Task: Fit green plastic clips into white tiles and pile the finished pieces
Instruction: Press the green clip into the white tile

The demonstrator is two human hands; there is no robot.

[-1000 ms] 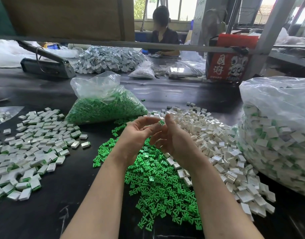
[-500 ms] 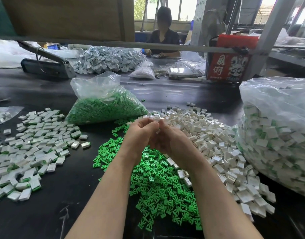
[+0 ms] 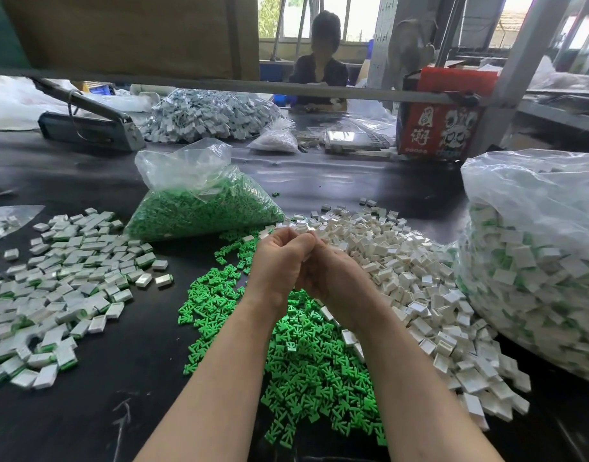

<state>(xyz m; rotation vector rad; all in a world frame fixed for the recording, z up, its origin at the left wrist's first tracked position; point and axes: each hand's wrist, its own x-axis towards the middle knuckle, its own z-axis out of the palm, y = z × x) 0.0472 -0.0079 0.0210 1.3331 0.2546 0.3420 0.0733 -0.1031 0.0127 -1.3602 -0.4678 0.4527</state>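
Hands closer now, on hard tile [image 3: 312, 235].

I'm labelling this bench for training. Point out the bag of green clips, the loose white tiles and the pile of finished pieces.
bag of green clips [image 3: 199, 208]: head view, green-filled lower part.
loose white tiles [image 3: 403, 261]: head view, middle of heap.
pile of finished pieces [image 3: 69, 268]: head view, centre of spread.

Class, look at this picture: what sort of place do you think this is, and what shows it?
Probably a small factory or assembly workshop. Loose green clips and white tiles lie heaped on a black worktable, bulk bags of parts stand by, and another worker sits behind.
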